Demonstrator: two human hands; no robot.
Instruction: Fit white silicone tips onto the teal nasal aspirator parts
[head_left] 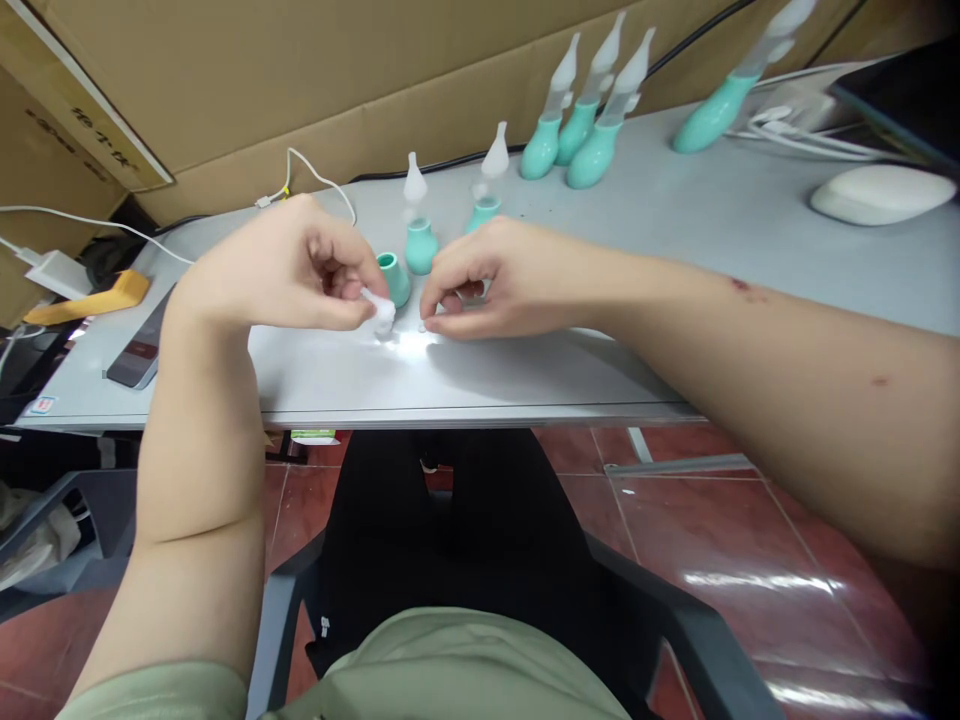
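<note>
My left hand point(330, 265) pinches a small whitish translucent nozzle piece point(382, 312) just above the desk. Thumb and fingertips of my right hand point(487, 275) are closed together at the desk surface, and a tiny clear piece point(422, 325) shows at their tips. Between and behind the hands, a teal bulb point(394, 280) leans with its round mouth uncovered. Right beside it, a nasal aspirator point(421, 240) stands upright with a teal bulb and white tip. Another aspirator point(491, 175) rises behind my right hand, its lower part covered by that hand.
Three more aspirators point(592, 150) stand grouped at the back, and one point(716, 112) leans farther right. A white mouse point(883, 194) and cables lie at the right. At the left are a phone point(139, 350), a yellow-orange object point(120, 292) and a white charger point(60, 273). Cardboard point(300, 80) backs the desk.
</note>
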